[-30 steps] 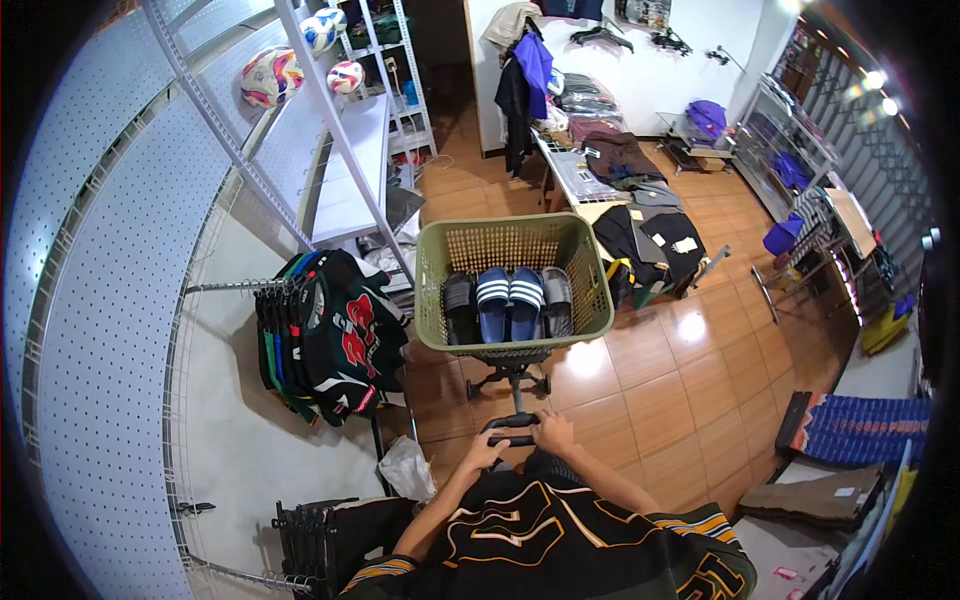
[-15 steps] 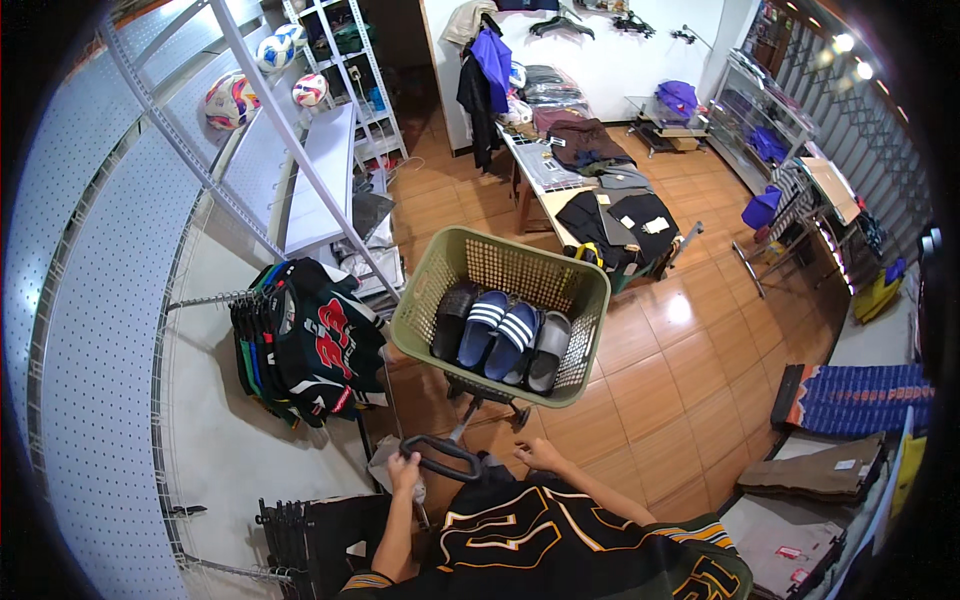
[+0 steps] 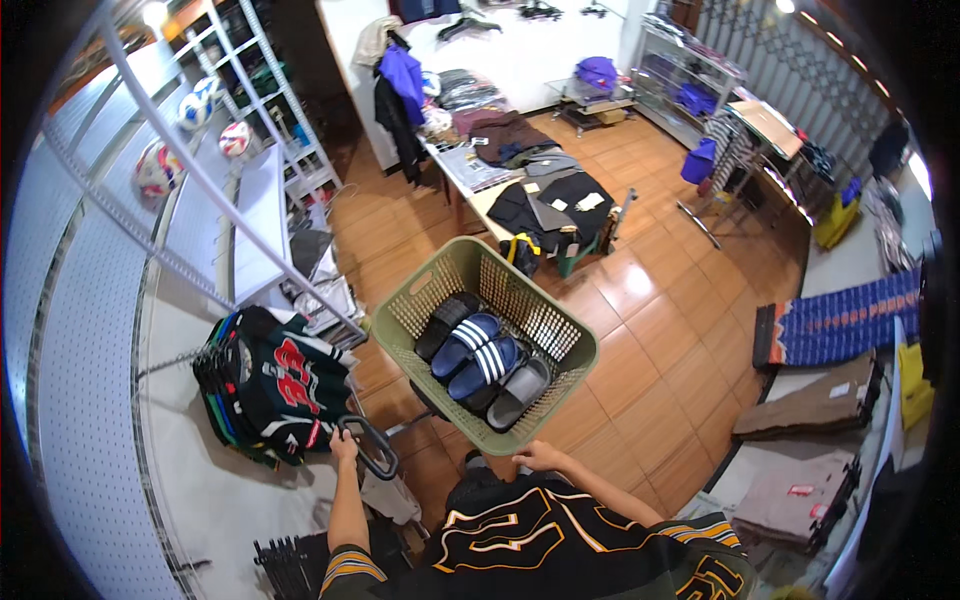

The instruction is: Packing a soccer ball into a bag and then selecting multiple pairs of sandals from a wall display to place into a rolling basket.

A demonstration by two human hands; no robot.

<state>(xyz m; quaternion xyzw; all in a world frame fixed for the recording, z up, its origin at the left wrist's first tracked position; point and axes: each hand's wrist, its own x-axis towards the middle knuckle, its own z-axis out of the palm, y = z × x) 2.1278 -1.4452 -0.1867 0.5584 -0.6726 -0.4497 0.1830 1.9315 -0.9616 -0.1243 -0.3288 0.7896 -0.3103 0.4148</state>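
My left hand (image 3: 343, 443) is closed round one side of a black loop handle (image 3: 388, 462) of a wheeled cart, mostly hidden under the basket. An olive-green plastic basket (image 3: 560, 391), with perforated walls, stands on it, turned at an angle. Inside lie slide sandals side by side: a black one (image 3: 438, 330), a navy pair with white stripes (image 3: 484, 350) and a grey one (image 3: 519, 394). Just beside the basket's near corner is my right hand (image 3: 540, 457), holding nothing, its fingers partly extended. Whether it touches the rim I cannot tell.
Dark jerseys (image 3: 290, 380) hang close at left, by my left hand. Beyond the basket stands a table (image 3: 480, 200) with folded clothes. White shelving (image 3: 262, 215) with balls runs along the left. Folded trousers (image 3: 800, 490) lie on the right. Tiled floor (image 3: 680, 400) extends between.
The handle has swung left with my left hand, and the basket has turned and come closer. My right hand now sits by the basket's near corner. The whole view has shifted.
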